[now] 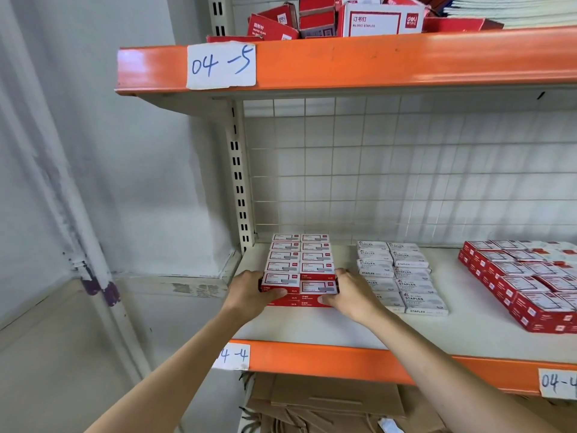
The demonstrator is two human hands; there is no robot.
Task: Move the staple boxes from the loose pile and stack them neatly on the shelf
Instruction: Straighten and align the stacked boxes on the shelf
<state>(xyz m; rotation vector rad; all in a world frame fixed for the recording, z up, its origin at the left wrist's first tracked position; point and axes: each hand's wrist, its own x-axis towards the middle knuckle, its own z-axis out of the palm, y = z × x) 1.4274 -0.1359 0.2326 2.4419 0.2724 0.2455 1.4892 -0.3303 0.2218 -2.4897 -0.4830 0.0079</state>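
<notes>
Now at the middle shelf (312, 326), white board with orange front edge. Red staple boxes (301, 260) stacked in two neat columns at its left end, close to the slotted upright (239, 182), running back toward the wire grid (406, 170). Left hand (249, 292) curled round the front-left box of the stack, fingers wrapped over its left side, thumb along the front. Right hand (349, 295) gripping the front-right box, fingers on its right side, thumb pressed on the red front face. Both hands holding the nearest boxes of the stack, which sit flat on the shelf. White staple boxes (399, 276) just right of the red stack, also in two columns, touching the right hand's knuckles or nearly so; cannot tell which. Second red group (524, 285) further right, well apart from the first. Paper label (221, 65) reading "04-5" on the orange beam above; loose pile of red boxes (340, 17) on that upper shelf. Label (232, 356) marked "4-4" on the front edge below the left hand. Brown paper bags (327, 401) underneath the shelf.
</notes>
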